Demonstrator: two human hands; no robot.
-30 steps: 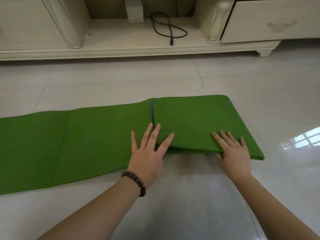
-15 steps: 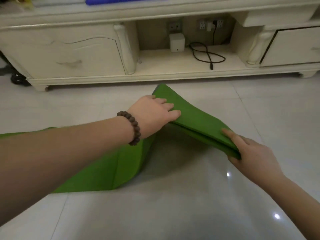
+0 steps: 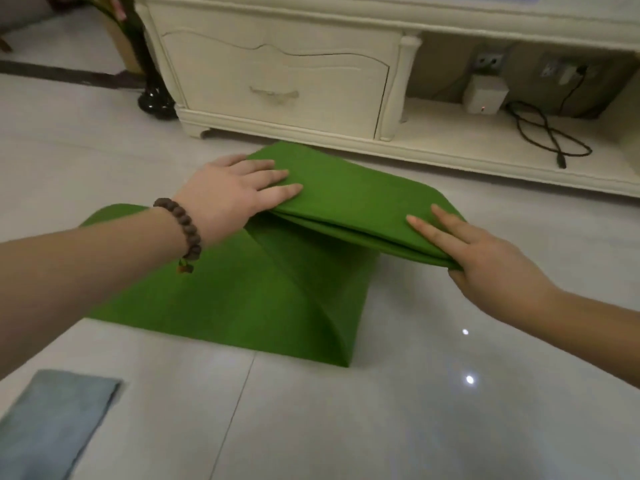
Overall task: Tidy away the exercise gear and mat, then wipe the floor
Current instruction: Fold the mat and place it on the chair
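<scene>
The green exercise mat lies partly folded on the pale tiled floor. Its folded stack is lifted off the floor and carried over the flat part of the mat. My left hand, with a bead bracelet on the wrist, holds the stack's left edge, fingers on top. My right hand holds the stack's right near corner, fingers laid on top and thumb hidden beneath. A folded grey-blue cloth lies on the floor at the lower left.
A cream TV cabinet stands close behind the mat, with a white box and a black cable on its low open shelf. A dark vase base stands at the cabinet's left end.
Both hands have lifted the folded stack and swung it leftward over the flat part of the mat. The view has turned left, and the grey-blue cloth has come into sight.
</scene>
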